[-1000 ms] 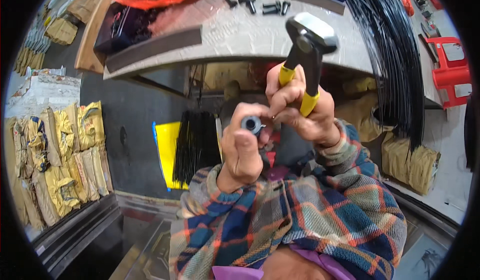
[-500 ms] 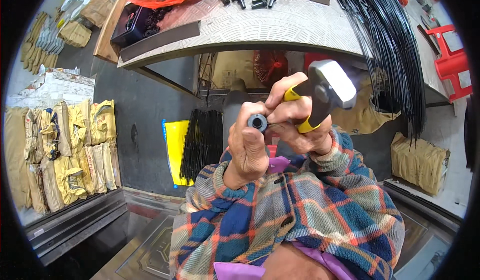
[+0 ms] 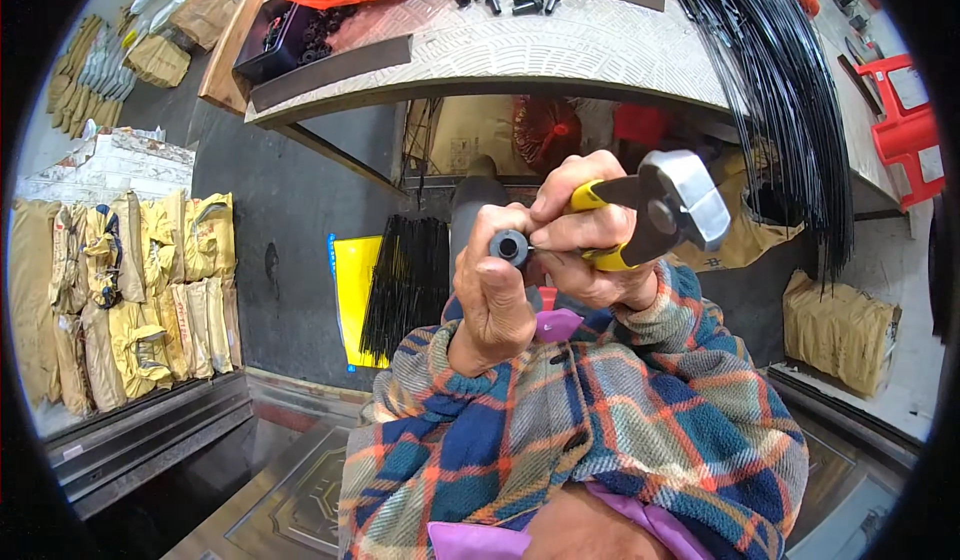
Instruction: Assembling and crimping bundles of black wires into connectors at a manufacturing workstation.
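Above my lap, my left hand (image 3: 492, 305) is closed on a black tube-shaped piece (image 3: 511, 247), its round open end facing up between thumb and fingers. Pressed close beside it, my right hand (image 3: 590, 232) grips end-cutting pliers (image 3: 682, 202) with yellow-and-black handles and a shiny broad head pointing away to the right. The fingertips of that hand also meet at the side of the tube, where a thin dark bit shows; I cannot tell what it is. The lower part of the tube is hidden by my left hand.
Several black bolt-like parts (image 3: 526, 4) lie on the worktable (image 3: 590, 52) ahead. A dark bin (image 3: 268, 48) of small black parts stands at its left. Long black strips (image 3: 790, 90) hang over the right edge; more strips (image 3: 405, 285) lie beside a yellow sheet (image 3: 354, 275). A red stool (image 3: 905, 130) is far right.
The tube's open end has tipped slightly toward the left. The pliers have shifted a little to the right and down, still in my right hand. The whole view has moved slightly.
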The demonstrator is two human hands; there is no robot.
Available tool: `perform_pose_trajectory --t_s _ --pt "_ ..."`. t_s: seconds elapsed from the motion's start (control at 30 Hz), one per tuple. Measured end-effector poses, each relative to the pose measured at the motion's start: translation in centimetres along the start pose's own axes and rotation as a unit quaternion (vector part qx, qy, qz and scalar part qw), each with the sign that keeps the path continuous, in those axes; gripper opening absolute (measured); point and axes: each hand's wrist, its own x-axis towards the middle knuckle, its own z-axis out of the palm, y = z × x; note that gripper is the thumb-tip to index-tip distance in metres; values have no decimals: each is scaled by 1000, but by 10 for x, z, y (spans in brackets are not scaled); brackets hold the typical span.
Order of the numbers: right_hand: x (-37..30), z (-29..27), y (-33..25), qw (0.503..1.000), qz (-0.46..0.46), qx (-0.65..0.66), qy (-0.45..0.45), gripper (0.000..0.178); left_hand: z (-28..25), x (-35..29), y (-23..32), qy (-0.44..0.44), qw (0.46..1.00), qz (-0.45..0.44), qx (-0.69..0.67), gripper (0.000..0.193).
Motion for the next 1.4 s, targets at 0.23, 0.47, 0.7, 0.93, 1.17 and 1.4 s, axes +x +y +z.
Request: perform_pose_trajectory --t_s 0.23,0.47,0.7,0.93,1.17,1.4 --pt "-1 4 4 998 31 34 -30 14 -1 -1 -11 32 998 42 31 57" --pt "5 14 3 992 89 -34 -86 19 -21 -6 -18 83 995 -53 15 59" --pt "7 -42 -9 871 -12 -373 -319 24 -35 0 -15 78 993 -74 -51 59" --pt "26 -46 -17 787 -32 -485 -379 39 -28 -2 -19 37 995 -97 12 61" --pt "38 -46 -23 730 -90 -563 -377 43 -24 -1 -16 60 990 -126 0 65" --pt "56 -53 -32 683 -163 -545 -457 28 -20 -5 -13 78 990 -106 60 69"
